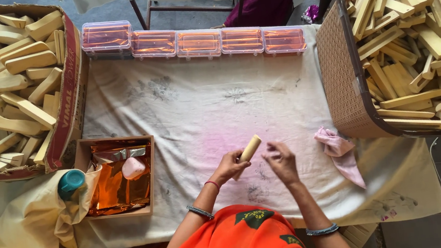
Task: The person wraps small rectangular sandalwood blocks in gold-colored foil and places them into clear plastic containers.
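Left hand: closed around the lower end of a short wooden stick, which is tilted with its free end pointing up and to the right.
Right hand: just beside the stick, fingers loosely curled; holds nothing that can be made out, and contact with the stick cannot be told.
Wooden stick: pale, rounded, held just above the middle of the bench, which is covered by a stained white cloth.
Pink rag: crumpled on the cloth, to the right of the right hand.
Small open box: left of the left hand, holding shiny orange foil and a pinkish lump.
Teal cap: at the box's left edge, on a beige cloth.
Cardboard carton: far left, heaped with pale wooden pieces.
Woven basket: far right, also full of wooden pieces.
Clear plastic cases: five in a row along the far edge of the bench, with orange contents.
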